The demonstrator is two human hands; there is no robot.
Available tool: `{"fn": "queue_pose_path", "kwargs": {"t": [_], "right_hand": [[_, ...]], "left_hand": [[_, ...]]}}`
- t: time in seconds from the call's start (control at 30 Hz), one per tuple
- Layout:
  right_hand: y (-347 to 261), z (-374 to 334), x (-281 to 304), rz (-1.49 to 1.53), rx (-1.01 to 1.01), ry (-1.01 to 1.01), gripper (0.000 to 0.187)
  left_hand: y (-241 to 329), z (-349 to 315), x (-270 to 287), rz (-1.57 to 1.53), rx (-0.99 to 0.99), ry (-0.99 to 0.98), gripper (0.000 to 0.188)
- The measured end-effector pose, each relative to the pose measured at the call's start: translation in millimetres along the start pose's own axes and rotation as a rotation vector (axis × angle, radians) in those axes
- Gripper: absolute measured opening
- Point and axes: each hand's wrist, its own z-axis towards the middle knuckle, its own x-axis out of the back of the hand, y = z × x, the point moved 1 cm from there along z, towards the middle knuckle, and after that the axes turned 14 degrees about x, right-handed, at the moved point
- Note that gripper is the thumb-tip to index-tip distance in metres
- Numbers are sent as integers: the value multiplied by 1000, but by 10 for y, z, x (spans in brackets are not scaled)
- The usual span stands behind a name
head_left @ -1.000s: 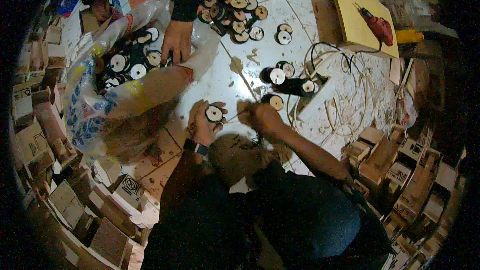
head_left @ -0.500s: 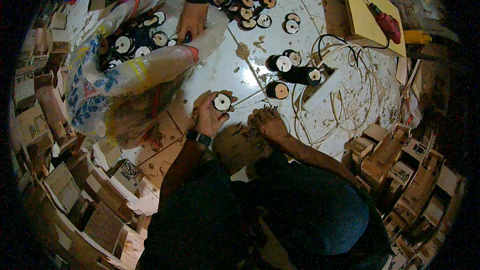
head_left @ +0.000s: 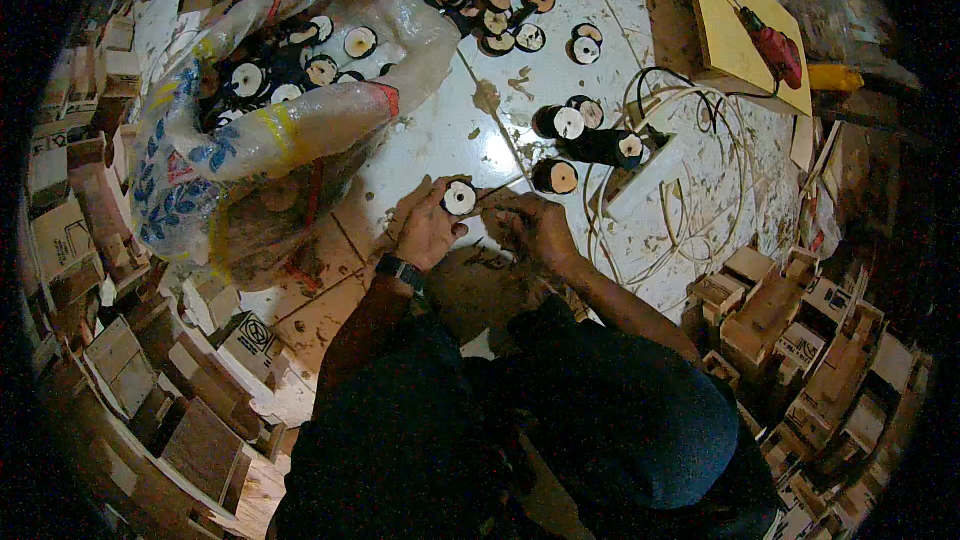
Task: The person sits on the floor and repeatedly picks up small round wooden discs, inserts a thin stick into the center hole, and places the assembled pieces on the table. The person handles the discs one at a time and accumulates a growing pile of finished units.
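A gap of tile ran down the centre of the frame, bounded on the left by the rolled rim of a clear plastic bag [head_left: 320,121] and on the right by a small group of rolls [head_left: 569,122]. Farther right, room was narrower: a black cable [head_left: 668,71] and pale cable loops crossed the tile as far as the edge of a yellow board [head_left: 715,0] at the upper right.

At the centre, near the lower end of that gap, the left hand [head_left: 425,228] pinched a black-rimmed roll [head_left: 459,198] between thumb and fingers, its white face up. The right hand [head_left: 535,225] was just beside it, fingers curled; whether they gripped anything, I could not tell.

The surface was a white tiled floor [head_left: 430,140], with dark joints and brown debris. Brown boxes [head_left: 205,445] crowded the lower left, and more boxes [head_left: 765,315] the lower right.

Counted: 1 roll in the left hand; 4 round faces in the group, 1 of them tan; 2 loose rolls [head_left: 585,50] above; at least 5 pale faces inside the bag; 1 red drill [head_left: 770,45] on the 1 yellow board. The upper-centre heap [head_left: 497,22] overlapped too much to count.
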Motion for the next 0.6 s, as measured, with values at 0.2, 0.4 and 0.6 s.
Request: {"fn": "queue_pose_path", "kwargs": {"t": [0.2, 0.4, 0.6], "right_hand": [[-128, 289, -109, -89, 196, 32, 26], [-175, 368, -115, -85, 172, 37, 17], [-160, 517, -60, -156, 365, -121, 16]], "left_hand": [[-26, 68, -76, -20, -18, -11, 34], [-38, 65, -76, 98, -134, -84, 38], [80, 122, -54, -98, 51, -142, 23]]}}
